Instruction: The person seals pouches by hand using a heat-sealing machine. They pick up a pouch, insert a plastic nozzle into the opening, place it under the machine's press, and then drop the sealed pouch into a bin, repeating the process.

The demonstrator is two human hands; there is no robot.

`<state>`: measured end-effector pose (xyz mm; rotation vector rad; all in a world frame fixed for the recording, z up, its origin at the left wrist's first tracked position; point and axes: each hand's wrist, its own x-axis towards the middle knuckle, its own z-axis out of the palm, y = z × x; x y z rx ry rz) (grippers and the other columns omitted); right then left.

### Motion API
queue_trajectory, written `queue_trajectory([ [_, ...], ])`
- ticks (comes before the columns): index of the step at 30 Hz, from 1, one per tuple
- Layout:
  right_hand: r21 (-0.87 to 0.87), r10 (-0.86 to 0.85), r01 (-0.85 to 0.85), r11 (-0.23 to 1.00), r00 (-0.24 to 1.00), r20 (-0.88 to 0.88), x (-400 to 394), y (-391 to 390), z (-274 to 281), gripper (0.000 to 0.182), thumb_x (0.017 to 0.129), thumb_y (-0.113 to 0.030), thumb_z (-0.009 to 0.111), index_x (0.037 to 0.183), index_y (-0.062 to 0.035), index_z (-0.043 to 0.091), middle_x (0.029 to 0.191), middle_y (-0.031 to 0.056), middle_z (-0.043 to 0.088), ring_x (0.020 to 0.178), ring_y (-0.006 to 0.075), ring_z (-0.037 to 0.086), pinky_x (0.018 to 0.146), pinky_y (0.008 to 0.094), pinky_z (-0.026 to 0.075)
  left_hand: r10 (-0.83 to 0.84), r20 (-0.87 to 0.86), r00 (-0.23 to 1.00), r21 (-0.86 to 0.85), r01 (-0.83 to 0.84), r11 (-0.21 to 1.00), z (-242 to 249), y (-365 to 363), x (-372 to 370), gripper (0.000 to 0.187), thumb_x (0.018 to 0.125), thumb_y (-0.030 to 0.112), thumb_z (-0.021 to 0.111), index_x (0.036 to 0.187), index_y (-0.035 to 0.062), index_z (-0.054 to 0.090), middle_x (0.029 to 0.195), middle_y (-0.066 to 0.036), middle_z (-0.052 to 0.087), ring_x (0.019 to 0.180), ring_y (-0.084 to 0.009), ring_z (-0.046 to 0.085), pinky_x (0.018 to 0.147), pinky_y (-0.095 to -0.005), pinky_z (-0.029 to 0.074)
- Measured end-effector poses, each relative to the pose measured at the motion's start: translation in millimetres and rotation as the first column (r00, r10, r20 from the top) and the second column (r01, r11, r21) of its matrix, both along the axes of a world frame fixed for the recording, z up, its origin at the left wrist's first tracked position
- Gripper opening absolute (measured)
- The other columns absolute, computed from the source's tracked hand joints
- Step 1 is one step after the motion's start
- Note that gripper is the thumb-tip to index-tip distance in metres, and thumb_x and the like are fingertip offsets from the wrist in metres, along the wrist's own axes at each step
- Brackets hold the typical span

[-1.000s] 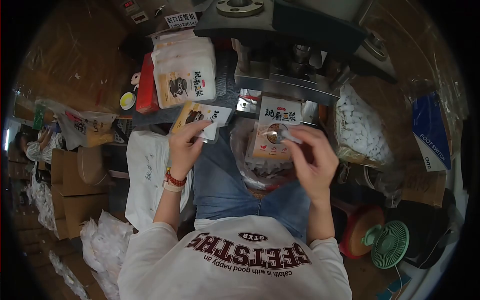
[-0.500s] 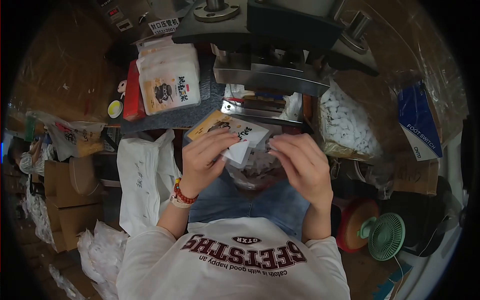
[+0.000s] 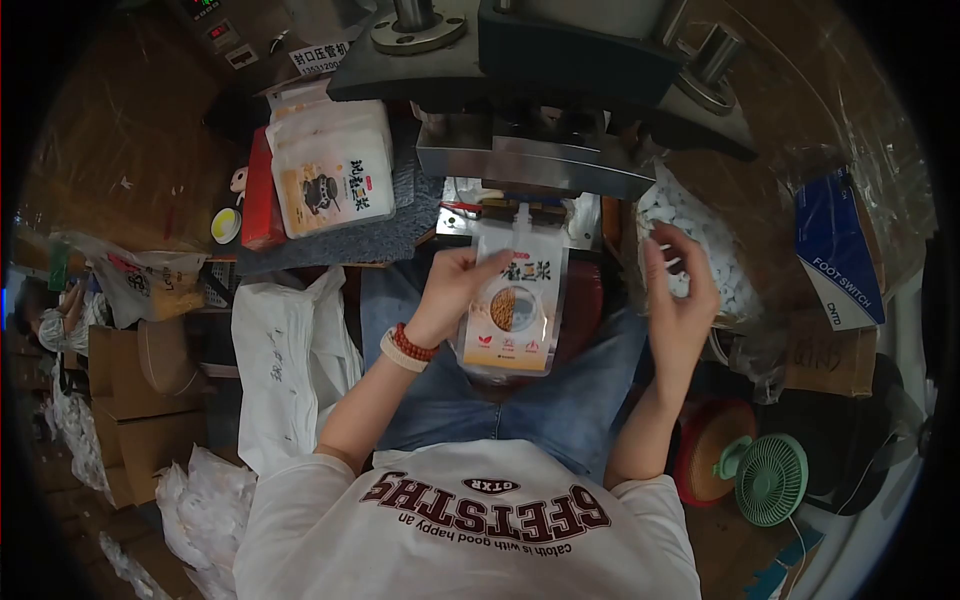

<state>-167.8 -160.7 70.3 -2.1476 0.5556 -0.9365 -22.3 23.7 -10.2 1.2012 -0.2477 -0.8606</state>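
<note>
Left hand (image 3: 455, 285) now pinches printed pouch (image 3: 510, 305) upright under sealing press (image 3: 535, 165); right hand (image 3: 680, 290) has let go, fingers spread empty near white caps (image 3: 700, 240).

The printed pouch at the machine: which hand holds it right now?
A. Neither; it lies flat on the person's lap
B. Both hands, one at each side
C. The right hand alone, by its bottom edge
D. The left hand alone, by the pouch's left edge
D. The left hand grips the printed pouch by its left edge, top end up at the sealing machine, while the right hand is off to the side at the bag of white pieces, apart from the pouch.
</note>
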Motion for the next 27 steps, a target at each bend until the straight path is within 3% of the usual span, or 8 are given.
queue_trajectory([
  [3,-0.463,-0.376,0.228,0.856,0.89,-0.256,-0.7,-31.4,-16.3,0.026,0.081,-0.014,0.068,0.104,-0.002,0.063,0.107,0.0148,0.061,0.093,0.0351,0.057,0.08,0.0413,0.046,0.022,-0.072,0.997,-0.032,-0.024,0.999,5.3,-16.4,20.4,0.026,0.088,0.013,0.065,0.101,-0.0097,0.063,0.094,-0.013,0.068,0.077,-0.0159,0.068,0.067,-0.0265,0.056],
  [11,-0.433,-0.227,0.049,0.9,0.901,-0.37,11.9,-60.7,-59.4,0.028,0.078,-0.002,0.062,0.106,-0.0028,0.062,0.102,0.0179,0.059,0.091,0.0377,0.058,0.079,0.0441,0.047,-0.053,0.242,0.969,0.116,0.025,0.993,3.2,-12.3,33.2,0.035,0.086,0.028,0.069,0.096,-0.0056,0.065,0.091,-0.008,0.069,0.077,-0.0136,0.064,0.07,-0.0251,0.049],
  [13,-0.353,-0.186,0.046,0.935,0.907,-0.377,14.4,-63.7,-60.5,0.032,0.078,0.001,0.059,0.109,-0.0028,0.06,0.104,0.0188,0.058,0.093,0.0384,0.058,0.079,0.0456,0.048,0.036,0.69,0.723,0.347,-0.374,0.86,9.9,15.2,54.9,0.045,0.082,0.034,0.071,0.109,-0.0001,0.063,0.101,-0.011,0.068,0.087,-0.0227,0.064,0.078,-0.0304,0.048],
  [14,-0.282,-0.121,-0.001,0.959,0.901,-0.417,13.3,-63.6,-54.0,0.033,0.082,0.002,0.056,0.114,-0.0032,0.058,0.107,0.0199,0.059,0.095,0.0372,0.06,0.081,0.042,0.049,-0.001,0.964,0.264,0.179,-0.651,0.738,4.6,35.0,71.6,0.065,0.079,0.045,0.07,0.129,0.0079,0.052,0.127,-0.015,0.056,0.114,-0.0319,0.054,0.097,-0.0433,0.039],
  [16,-0.253,-0.155,0.081,0.964,0.945,-0.288,14.4,-62.3,-57.9,0.031,0.085,0.001,0.056,0.115,-0.0033,0.057,0.107,0.0185,0.061,0.092,0.0331,0.062,0.08,0.0386,0.05,-0.53,0.846,0.06,0.291,-0.885,0.363,5.5,75.3,78.3,0.077,0.08,0.053,0.065,0.141,0.0134,0.039,0.146,-0.015,0.036,0.134,-0.0325,0.035,0.108,-0.0568,0.021],
  [19,-0.012,-0.108,0.108,0.994,0.994,0.025,16.8,-49.3,-48.3,0.029,0.089,0.0,0.055,0.118,-0.0024,0.054,0.106,0.0157,0.064,0.089,0.0243,0.063,0.08,0.0322,0.051,-0.626,0.774,0.098,0.55,-0.594,0.587,-6.2,121.6,66.0,0.078,0.078,0.05,0.066,0.142,0.0162,0.036,0.15,-0.008,0.03,0.138,-0.0304,0.03,0.111,-0.0574,0.014],
  [23,0.404,0.192,-0.387,0.829,0.875,0.445,15.4,11.8,-11.9,0.036,0.088,0.003,0.058,0.122,0.0013,0.048,0.104,0.0126,0.064,0.089,0.0151,0.061,0.08,0.0274,0.051,-0.339,0.917,0.211,0.399,-0.53,0.749,-7.4,139.3,46.7,0.05,0.07,0.004,0.065,0.119,0.0146,0.062,0.113,-0.008,0.066,0.097,-0.0254,0.065,0.083,-0.0328,0.05],
  [27,0.401,0.461,-0.661,0.634,0.74,0.49,20.7,60.9,-2.5,0.038,0.08,0.006,0.067,0.115,0.0032,0.052,0.105,0.0138,0.063,0.09,0.0159,0.062,0.079,0.0262,0.052,-0.027,0.961,0.276,0.173,-0.523,0.834,20.1,110.2,13.3,0.04,0.065,-0.006,0.057,0.1,0.0084,0.07,0.099,-0.008,0.07,0.086,-0.0244,0.067,0.074,-0.0329,0.054],
])
